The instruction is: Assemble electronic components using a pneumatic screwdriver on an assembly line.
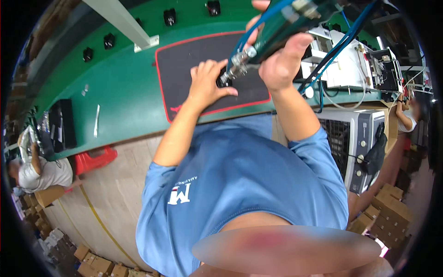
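At upper centre of the frame, the left hand (205,83) presses a small black part (223,79) down on the dark mat (184,60) on the green bench (120,87), fingers closed around it. The right hand (281,64) holds a green powered driver (277,32), its grip wrapped tight round the body, with the metal tip (230,74) set on the part. By the look of it the fastening is mid-way: the tip is engaged and the part not yet released. More black parts (170,16) sit along the bench's far edge, apparently awaiting their turn.
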A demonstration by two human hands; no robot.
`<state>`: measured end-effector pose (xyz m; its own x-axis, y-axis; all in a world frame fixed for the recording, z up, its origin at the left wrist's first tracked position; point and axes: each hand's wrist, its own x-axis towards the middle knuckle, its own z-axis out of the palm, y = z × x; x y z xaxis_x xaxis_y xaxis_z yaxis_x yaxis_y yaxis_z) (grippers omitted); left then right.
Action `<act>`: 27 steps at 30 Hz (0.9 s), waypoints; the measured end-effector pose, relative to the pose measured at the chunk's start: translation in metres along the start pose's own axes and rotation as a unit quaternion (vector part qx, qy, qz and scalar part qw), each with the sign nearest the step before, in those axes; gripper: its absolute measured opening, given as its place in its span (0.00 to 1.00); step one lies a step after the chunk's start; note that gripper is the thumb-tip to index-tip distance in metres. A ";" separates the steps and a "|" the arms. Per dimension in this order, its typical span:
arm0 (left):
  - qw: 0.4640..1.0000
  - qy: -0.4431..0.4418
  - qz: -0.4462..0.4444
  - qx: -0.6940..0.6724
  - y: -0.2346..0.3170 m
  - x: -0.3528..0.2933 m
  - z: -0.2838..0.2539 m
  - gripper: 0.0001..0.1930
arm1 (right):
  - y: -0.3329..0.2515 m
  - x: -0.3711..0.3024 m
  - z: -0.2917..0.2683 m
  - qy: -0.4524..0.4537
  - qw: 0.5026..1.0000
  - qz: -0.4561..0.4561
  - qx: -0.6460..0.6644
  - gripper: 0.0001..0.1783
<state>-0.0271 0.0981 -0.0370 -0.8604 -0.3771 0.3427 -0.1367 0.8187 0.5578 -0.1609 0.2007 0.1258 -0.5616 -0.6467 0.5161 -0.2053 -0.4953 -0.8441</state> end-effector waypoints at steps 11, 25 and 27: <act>0.998 -0.003 -0.015 -0.069 -0.005 0.000 0.004 0.44 | 0.032 -0.028 0.015 0.037 0.996 0.031 0.076 0.53; 0.997 0.017 -0.006 -0.077 -0.006 0.000 0.005 0.42 | 0.036 -0.028 0.017 0.056 0.990 0.051 0.115 0.53; 0.996 0.034 0.003 -0.079 -0.007 0.000 0.007 0.43 | 0.037 -0.029 0.016 0.061 0.990 0.047 0.120 0.53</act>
<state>-0.0298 0.0955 -0.0459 -0.8245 -0.4054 0.3948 -0.0472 0.7446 0.6659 -0.1393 0.1917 0.0824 -0.6651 -0.6282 0.4037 0.0397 -0.5696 -0.8210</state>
